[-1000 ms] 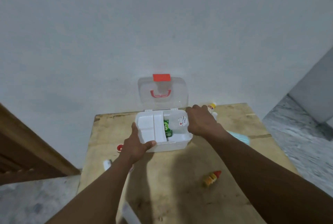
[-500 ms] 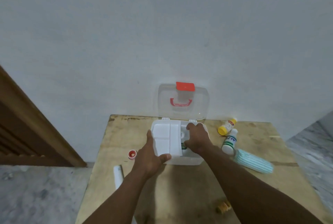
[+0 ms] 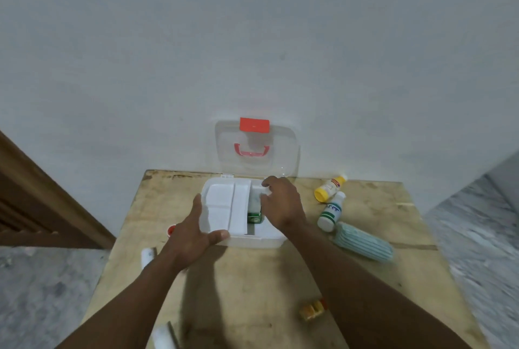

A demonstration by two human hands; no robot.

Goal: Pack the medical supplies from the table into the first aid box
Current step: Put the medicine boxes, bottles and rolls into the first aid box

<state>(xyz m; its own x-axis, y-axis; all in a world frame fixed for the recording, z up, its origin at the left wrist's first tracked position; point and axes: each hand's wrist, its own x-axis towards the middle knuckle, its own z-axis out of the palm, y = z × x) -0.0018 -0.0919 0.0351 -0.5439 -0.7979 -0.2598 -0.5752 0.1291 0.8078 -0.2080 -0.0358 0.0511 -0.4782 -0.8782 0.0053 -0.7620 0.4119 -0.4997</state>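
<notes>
The white first aid box (image 3: 252, 241) stands open on the wooden table (image 3: 252, 287), its clear lid (image 3: 283, 146) with a red latch leaning on the wall. A white tray insert (image 3: 224, 208) fills its left half. My left hand (image 3: 193, 233) grips the box's front left corner. My right hand (image 3: 280, 202) reaches into the right half, fingers closed around a white bottle (image 3: 257, 194) above a green packet (image 3: 254, 217). On the table lie a yellow-capped bottle (image 3: 329, 188), a white bottle with a green label (image 3: 331, 212), a light blue pack (image 3: 362, 242) and a small yellow-red item (image 3: 313, 310).
A small red cap (image 3: 170, 230) and a white tube (image 3: 147, 257) lie left of the box. Another white object (image 3: 163, 336) sits at the table's near edge. A wooden door frame (image 3: 42, 194) stands at the left, and grey marble floor surrounds the table.
The view has shifted, so the box and table sit differently in frame. My right hand has settled deeper into the box's right half with the white bottle. My left hand keeps its hold.
</notes>
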